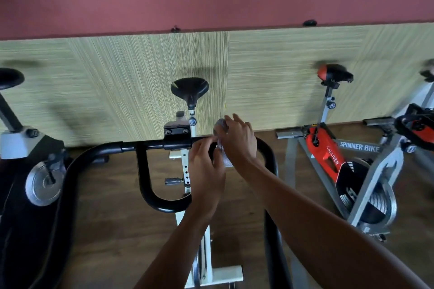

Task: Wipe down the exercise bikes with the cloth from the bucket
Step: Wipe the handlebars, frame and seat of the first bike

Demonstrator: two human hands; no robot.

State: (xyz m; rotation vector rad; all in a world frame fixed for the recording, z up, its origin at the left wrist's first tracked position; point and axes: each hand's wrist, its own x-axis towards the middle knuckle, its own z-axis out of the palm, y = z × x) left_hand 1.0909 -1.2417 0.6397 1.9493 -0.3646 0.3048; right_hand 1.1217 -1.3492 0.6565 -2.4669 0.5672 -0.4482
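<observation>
Fingers of left hand (206,168) and right hand (239,142) pinch the cloth (222,125) on the handlebar (145,146). Early going, seemingly; the red bike (325,148) remains.

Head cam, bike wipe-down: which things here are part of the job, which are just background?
Job: cloth, held by left hand and right hand at the handlebar of the white bike; red bike and left bike, untouched. There is no bucket in view.
Background: wall panel, floor.
</observation>
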